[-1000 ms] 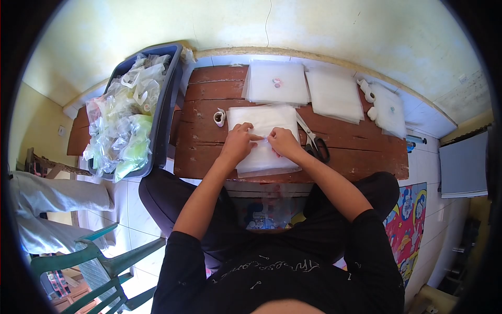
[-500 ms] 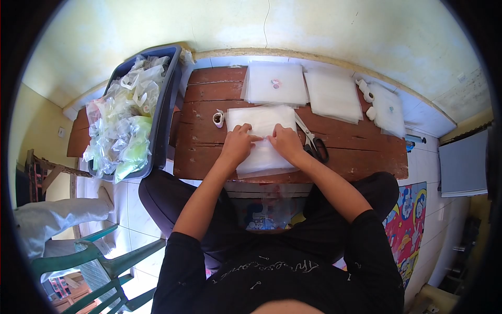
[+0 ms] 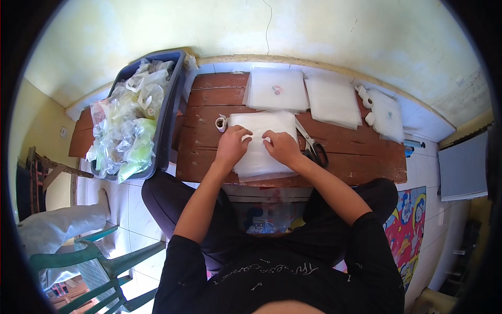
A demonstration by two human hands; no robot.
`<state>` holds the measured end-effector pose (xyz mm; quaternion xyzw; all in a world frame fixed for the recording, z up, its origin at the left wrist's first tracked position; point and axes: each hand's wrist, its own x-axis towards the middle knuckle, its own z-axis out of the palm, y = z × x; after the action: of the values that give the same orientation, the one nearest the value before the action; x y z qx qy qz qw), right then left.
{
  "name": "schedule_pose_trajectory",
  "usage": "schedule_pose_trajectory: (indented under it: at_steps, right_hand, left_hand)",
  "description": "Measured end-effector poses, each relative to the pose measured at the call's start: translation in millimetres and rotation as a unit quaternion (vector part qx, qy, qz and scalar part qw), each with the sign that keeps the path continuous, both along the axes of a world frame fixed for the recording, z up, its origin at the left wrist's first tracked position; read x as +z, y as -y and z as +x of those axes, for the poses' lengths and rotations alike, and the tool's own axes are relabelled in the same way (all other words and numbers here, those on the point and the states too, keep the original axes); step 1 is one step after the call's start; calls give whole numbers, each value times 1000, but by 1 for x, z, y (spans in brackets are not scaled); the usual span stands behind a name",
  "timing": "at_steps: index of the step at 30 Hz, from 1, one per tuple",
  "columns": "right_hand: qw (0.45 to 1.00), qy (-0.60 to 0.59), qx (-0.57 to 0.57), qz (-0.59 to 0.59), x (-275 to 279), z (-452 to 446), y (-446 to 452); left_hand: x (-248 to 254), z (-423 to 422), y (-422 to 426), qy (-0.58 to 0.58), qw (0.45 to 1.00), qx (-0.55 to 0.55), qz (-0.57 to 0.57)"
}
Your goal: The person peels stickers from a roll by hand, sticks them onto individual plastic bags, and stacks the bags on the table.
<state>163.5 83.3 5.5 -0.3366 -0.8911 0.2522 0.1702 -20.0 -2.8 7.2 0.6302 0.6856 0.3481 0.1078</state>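
Note:
A stack of clear plastic bags (image 3: 266,166) lies on the wooden table in front of me. Over its left part is my left hand (image 3: 233,147), fingers curled and tips close together. My right hand (image 3: 283,147) faces it from the right, with thumb and forefinger pinched. A narrow gap separates the two hands; anything in the fingertips is too small to make out. Just right of the stack lie scissors (image 3: 315,147) with black handles, blades partly spread. A small roll (image 3: 221,123) with a brown core stands by the stack's upper left corner.
Further stacks of plastic sheets (image 3: 277,90), (image 3: 333,102) line the table's back, with small white rolls (image 3: 364,97) at the right. A dark tub (image 3: 170,104) heaped with plastic bags stands left. Beyond are a green chair (image 3: 99,256) and another person's leg (image 3: 63,222).
Both hands have drawn apart slightly and lifted off the middle of the stack, where their fingertips were pressing. The whole view has shifted a little downward.

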Motion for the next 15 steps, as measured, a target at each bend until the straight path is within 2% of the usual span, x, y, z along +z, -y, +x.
schedule_pose_trajectory:
  at_steps: [5,10,12,14,15]
  right_hand:
    - [988,-138,67,-23,12,-52,-10]
    - [982,-165,95,2,-4,-106,-23]
    - [980,-168,100,30,-11,-121,-25]
    - [980,-146,131,-23,-15,-131,-27]
    - [980,-146,134,-22,-17,-134,-27]
  left_hand:
    - [15,-26,7,17,994,112,5]
    - [6,-52,5,5,977,212,11]
    - [-6,-58,2,11,975,221,-8]
    - [-16,-62,-2,46,983,169,-47]
    - [-18,-62,-3,16,984,172,-43]
